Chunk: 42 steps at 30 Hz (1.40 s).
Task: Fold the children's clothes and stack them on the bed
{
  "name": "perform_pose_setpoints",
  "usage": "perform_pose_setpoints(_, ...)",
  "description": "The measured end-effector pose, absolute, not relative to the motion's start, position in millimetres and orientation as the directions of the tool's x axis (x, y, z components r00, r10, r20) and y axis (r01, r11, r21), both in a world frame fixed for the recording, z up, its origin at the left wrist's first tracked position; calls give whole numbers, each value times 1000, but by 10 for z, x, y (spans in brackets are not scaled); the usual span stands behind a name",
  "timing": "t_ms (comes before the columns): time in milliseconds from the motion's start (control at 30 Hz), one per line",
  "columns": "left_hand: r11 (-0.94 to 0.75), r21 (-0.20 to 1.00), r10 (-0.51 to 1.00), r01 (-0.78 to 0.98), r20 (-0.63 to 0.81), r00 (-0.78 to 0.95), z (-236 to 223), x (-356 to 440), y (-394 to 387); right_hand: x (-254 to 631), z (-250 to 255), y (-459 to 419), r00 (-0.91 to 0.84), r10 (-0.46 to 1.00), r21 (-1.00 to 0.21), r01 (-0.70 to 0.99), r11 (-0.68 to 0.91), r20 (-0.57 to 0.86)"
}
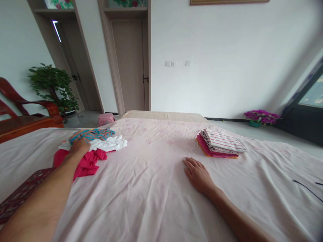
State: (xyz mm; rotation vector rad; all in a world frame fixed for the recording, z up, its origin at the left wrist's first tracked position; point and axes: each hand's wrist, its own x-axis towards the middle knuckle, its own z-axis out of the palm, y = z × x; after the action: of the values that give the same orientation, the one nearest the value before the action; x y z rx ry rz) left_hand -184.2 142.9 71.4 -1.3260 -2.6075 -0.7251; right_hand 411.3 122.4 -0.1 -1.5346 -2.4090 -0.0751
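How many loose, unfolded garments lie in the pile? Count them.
3 show: a teal patterned one on top under the left hand, a white one beside it, a pink one beneath. More may be hidden.

Soft, even daylight from the window (311,94) at right; shadows faint. Strong wide-angle bending at edges, door frames (111,57) leaning. Near forearms slightly blurred.

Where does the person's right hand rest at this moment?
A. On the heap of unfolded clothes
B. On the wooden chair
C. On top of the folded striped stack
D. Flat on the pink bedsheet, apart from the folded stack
D. The right hand lies flat, fingers spread, on the bedsheet, short of the folded stack; the left hand is the one on the heap of clothes.
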Motion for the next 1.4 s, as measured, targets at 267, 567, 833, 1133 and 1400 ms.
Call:
perform_pose_setpoints(267,618,433,644,656,200,-738,969,-1602,1397,4097,31,1228,-383,881,-141,891,432,276)
perform_pose_setpoints(567,-331,672,935,662,327,136,993,425,1176,4165,53,1255,-321,911,-288,875,390,259)
perform_pose_setpoints(833,-373,351,872,859,448,196,510,742,913,4190,73,1249,-298,914,-312,872,378,276)
perform_pose_setpoints(1133,-136,165,914,977,401,60,-152,395,1046,4130,123,1151,-331,907,-233,890,392,261)
perform_pose_setpoints(1400,-151,137,908,979,410,83,-161,385,1058,4129,106,1124,-337,907,-208,897,391,253)
